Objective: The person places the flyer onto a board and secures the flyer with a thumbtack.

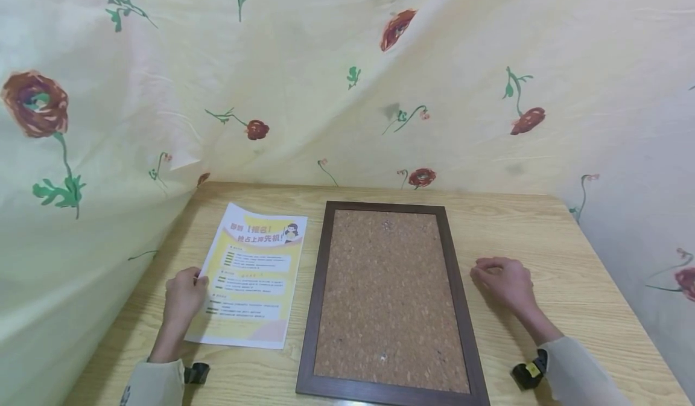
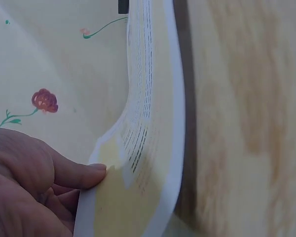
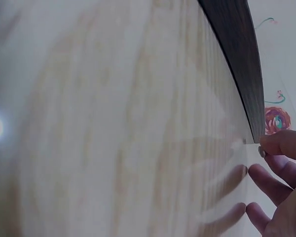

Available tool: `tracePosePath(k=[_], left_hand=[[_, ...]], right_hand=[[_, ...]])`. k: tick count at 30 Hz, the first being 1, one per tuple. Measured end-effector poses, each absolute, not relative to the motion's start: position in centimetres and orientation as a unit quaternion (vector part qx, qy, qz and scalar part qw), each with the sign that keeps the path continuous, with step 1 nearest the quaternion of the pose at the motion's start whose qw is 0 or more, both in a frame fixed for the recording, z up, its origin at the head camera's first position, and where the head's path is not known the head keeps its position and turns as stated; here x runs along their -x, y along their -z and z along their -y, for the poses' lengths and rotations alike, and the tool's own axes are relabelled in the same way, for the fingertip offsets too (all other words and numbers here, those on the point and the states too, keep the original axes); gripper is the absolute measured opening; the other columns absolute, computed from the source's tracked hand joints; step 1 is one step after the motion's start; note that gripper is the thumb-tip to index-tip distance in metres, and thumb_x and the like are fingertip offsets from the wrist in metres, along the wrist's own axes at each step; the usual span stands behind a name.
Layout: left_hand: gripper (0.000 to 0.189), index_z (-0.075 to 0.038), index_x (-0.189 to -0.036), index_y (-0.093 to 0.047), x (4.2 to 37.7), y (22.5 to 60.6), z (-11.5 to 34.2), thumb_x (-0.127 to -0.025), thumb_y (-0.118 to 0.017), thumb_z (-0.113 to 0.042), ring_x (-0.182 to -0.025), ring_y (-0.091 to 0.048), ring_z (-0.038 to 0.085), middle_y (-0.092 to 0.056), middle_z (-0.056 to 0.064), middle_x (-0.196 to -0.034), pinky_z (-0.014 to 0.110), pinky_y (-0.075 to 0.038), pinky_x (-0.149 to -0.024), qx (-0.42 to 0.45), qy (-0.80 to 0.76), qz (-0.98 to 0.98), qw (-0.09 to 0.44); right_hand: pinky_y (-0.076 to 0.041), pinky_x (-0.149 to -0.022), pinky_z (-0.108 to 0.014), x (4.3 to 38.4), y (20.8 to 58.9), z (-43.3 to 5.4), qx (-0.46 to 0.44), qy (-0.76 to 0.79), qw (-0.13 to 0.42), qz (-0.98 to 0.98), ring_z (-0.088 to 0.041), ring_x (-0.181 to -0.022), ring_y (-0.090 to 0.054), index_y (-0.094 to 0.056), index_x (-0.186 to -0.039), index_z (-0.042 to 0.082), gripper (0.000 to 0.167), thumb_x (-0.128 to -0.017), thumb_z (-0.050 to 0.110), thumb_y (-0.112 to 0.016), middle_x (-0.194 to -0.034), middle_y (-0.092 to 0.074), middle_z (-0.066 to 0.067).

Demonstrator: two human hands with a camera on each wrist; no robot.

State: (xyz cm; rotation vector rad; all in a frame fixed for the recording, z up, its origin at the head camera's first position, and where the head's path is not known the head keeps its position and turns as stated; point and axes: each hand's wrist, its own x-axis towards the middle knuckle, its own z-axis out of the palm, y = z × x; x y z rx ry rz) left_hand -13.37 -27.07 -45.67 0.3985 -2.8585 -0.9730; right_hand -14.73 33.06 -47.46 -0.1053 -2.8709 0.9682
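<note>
A printed yellow-and-white sheet of paper [image 1: 250, 285] with coloured headings and lines of text is at the left of the table, its upper end curving up in the left wrist view. My left hand [image 1: 186, 295] pinches the sheet's left edge, the thumb [image 2: 84, 173] on the printed face. To the right of the sheet lies a cork board [image 1: 393, 297] in a dark brown frame. Beside the frame's right side is my right hand [image 1: 505, 283], thumb and forefinger together at a small shiny grey piece [image 3: 262, 151], too small to identify. Its other fingertips meet the tabletop.
The light wood-grain table [image 1: 570, 261] reaches back to a cream cloth [image 1: 304, 68] with red flowers, which hangs behind and at both sides. Small shiny spots show on the cork. A dark camera is strapped at each wrist.
</note>
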Motion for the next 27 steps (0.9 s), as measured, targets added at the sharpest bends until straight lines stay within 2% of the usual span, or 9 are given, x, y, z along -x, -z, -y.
tracePosePath(k=[2, 5, 9, 12, 20, 27], left_hand=[[0.02, 0.018, -0.104, -0.062, 13.34, 45.64, 27.11, -0.096, -0.053, 0.001, -0.068, -0.058, 0.03, -0.063, 0.025, -0.081, 0.034, -0.042, -0.054, -0.132, 0.318, 0.938, 0.048], [0.021, 0.017, -0.106, -0.062, 13.34, 45.65, 27.22, -0.096, -0.053, 0.0, -0.069, -0.058, 0.03, -0.064, 0.026, -0.083, 0.034, -0.042, -0.055, -0.141, 0.321, 0.935, 0.046], [0.021, 0.016, -0.105, -0.062, 13.34, 45.68, 27.42, -0.096, -0.053, 0.0, -0.068, -0.057, 0.029, -0.064, 0.025, -0.081, 0.032, -0.042, -0.054, -0.154, 0.336, 0.928, 0.045], [0.02, 0.016, -0.103, -0.063, 13.3, 45.71, 27.56, -0.095, -0.053, -0.001, -0.065, -0.056, 0.027, -0.064, 0.023, -0.078, 0.032, -0.041, -0.053, -0.156, 0.345, 0.924, 0.052], [0.02, 0.015, -0.098, -0.063, 13.16, 45.82, 27.9, -0.094, -0.055, -0.003, -0.055, -0.05, 0.02, -0.062, 0.014, -0.067, 0.031, -0.038, -0.047, -0.162, 0.369, 0.913, 0.059], [0.023, 0.015, -0.101, -0.063, 13.02, 45.67, 28.05, -0.095, -0.054, -0.006, -0.06, -0.055, 0.02, -0.066, 0.018, -0.075, 0.03, -0.041, -0.048, -0.17, 0.403, 0.898, 0.039]], right_hand=[[-0.052, -0.072, -0.039, 14.67, 47.4, -33.21, 0.035, -0.315, 0.055, 0.947, -0.042, -0.1, -0.066, -0.075, -0.097, -0.002, 0.023, -0.091, 0.02, -0.07, -0.109, -0.07, -0.022], [-0.046, -0.064, -0.028, 14.6, 47.31, -33.37, 0.039, -0.311, 0.056, 0.948, -0.035, -0.089, -0.068, -0.075, -0.097, -0.002, 0.023, -0.091, 0.02, -0.071, -0.099, -0.073, -0.02], [-0.045, -0.059, -0.026, 14.56, 47.21, -33.4, 0.039, -0.315, 0.059, 0.947, -0.023, -0.075, -0.066, -0.074, -0.095, -0.003, 0.021, -0.09, 0.017, -0.072, -0.09, -0.073, -0.018], [-0.045, -0.057, -0.025, 14.54, 47.12, -33.37, 0.036, -0.317, 0.062, 0.946, -0.018, -0.071, -0.063, -0.074, -0.093, -0.003, 0.02, -0.089, 0.016, -0.073, -0.088, -0.073, -0.017], [-0.045, -0.053, -0.024, 14.52, 46.99, -33.32, 0.03, -0.326, 0.067, 0.942, -0.016, -0.069, -0.06, -0.074, -0.093, -0.003, 0.017, -0.09, 0.014, -0.073, -0.087, -0.073, -0.016], [-0.044, -0.051, -0.023, 14.51, 46.93, -33.29, 0.03, -0.326, 0.079, 0.941, -0.016, -0.066, -0.058, -0.074, -0.094, -0.003, 0.021, -0.091, 0.018, -0.073, -0.088, -0.073, -0.016]])
